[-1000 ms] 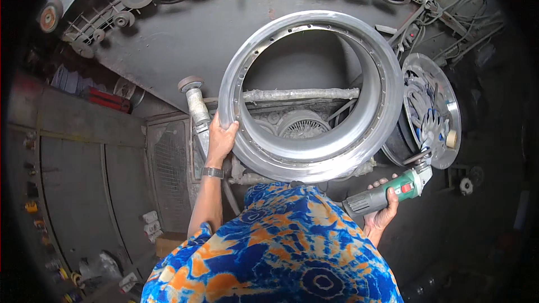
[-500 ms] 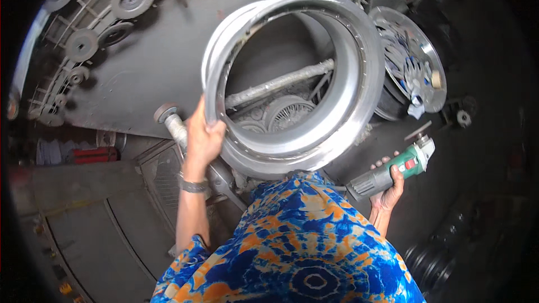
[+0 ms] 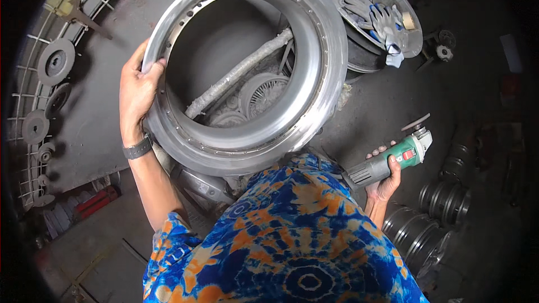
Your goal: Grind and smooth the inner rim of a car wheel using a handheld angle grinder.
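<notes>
A large polished metal wheel rim (image 3: 328, 59) is tilted in front of my body, its row of small bolt holes showing along the inner ledge. My left hand (image 3: 141, 87) grips the rim's left edge, thumb on the near face and fingers wrapped behind. Off to the right, my right hand (image 3: 384, 182) is closed around the body of a green and grey angle grinder (image 3: 387, 163) with a red switch. The grinder's disc (image 3: 415, 122) points up and away, apart from the rim. Through the rim's opening shows a white wrapped bar (image 3: 241, 73).
Beyond the rim, at the upper right, a metal dish (image 3: 414, 42) holds several work gloves (image 3: 387, 22). Grinding and buffing wheels (image 3: 56, 62) hang on a wire rack at the left. Stacked metal rims (image 3: 443, 199) stand at the lower right. A spoked wheel part (image 3: 264, 96) lies behind the bar.
The view has swung to the right, so the rim, my left hand and the glove dish appear farther left. The rim faces me more squarely. Both hands keep their holds.
</notes>
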The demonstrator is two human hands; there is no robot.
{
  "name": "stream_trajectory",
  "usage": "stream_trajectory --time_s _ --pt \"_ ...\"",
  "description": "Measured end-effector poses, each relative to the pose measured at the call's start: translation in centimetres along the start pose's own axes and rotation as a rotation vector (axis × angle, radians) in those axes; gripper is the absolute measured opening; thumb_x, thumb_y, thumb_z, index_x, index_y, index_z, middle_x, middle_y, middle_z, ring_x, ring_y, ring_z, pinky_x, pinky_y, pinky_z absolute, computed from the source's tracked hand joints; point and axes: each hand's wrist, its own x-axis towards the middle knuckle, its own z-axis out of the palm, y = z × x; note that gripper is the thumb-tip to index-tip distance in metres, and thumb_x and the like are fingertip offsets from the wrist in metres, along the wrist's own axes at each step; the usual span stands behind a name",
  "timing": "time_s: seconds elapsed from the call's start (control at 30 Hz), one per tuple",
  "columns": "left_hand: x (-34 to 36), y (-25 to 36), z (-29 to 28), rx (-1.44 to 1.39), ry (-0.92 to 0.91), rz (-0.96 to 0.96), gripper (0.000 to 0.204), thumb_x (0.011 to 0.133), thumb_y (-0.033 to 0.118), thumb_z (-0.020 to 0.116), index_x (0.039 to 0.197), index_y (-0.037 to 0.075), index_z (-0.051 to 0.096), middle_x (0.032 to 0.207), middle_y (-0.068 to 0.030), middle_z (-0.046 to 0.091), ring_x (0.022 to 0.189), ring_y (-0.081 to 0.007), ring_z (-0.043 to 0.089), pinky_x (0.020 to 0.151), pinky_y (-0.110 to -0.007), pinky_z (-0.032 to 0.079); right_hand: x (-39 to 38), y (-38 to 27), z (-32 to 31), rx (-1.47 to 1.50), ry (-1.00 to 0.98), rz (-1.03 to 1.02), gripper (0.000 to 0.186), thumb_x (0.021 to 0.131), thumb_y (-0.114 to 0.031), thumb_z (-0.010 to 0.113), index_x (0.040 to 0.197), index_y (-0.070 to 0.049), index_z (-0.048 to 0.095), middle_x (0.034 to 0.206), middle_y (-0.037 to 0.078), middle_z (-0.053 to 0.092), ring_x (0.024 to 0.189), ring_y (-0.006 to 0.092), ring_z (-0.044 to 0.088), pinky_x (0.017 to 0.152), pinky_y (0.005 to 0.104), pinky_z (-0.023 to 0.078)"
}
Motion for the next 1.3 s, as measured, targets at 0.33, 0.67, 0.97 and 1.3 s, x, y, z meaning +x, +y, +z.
stream_trajectory --time_s 0.33,0.67,0.97,1.3 --pt "-7.6 -0.3 2.4 -0.072 0.453 0.031 0.043 0.102 0.027 0.072 0.133 -0.003 0.068 0.108 -0.0071 0.074 0.099 -0.0110 0.065 0.090 -0.026 0.051 0.8 -2.2 -0.7 0.003 0.008 0.184 0.043 0.093 -0.020 0.071 0.131 -0.007 0.056 0.110 0.013 0.064 0.102 0.0268 0.064 0.097 0.0461 0.053" --pt "-8.3 -3.8 3.0 -0.227 0.550 0.158 0.037 0.101 0.023 0.073 0.126 -0.004 0.071 0.111 -0.0121 0.076 0.100 -0.0136 0.070 0.089 -0.027 0.055 1.3 -4.1 -0.3 -0.112 -0.052 0.236 0.045 0.092 -0.019 0.071 0.132 -0.006 0.055 0.111 0.014 0.064 0.103 0.0278 0.063 0.097 0.0460 0.052" --pt "-9.1 -4.3 3.1 -0.035 0.623 0.263 0.035 0.102 0.022 0.071 0.127 -0.003 0.072 0.114 -0.0125 0.076 0.101 -0.0140 0.071 0.088 -0.027 0.056 1.6 -4.1 -0.9 -0.154 -0.106 0.253 0.049 0.090 -0.017 0.072 0.134 -0.006 0.054 0.112 0.015 0.064 0.103 0.0288 0.063 0.098 0.0468 0.052" --pt "-16.0 -11.5 8.9 0.351 0.797 0.091 0.050 0.102 0.024 0.067 0.138 -0.008 0.053 0.119 -0.0317 0.068 0.107 -0.0435 0.069 0.093 -0.048 0.053 2.0 -3.4 -2.0 -0.138 -0.132 0.242 0.048 0.090 -0.017 0.071 0.134 -0.006 0.054 0.112 0.014 0.064 0.103 0.0283 0.063 0.098 0.0467 0.052"
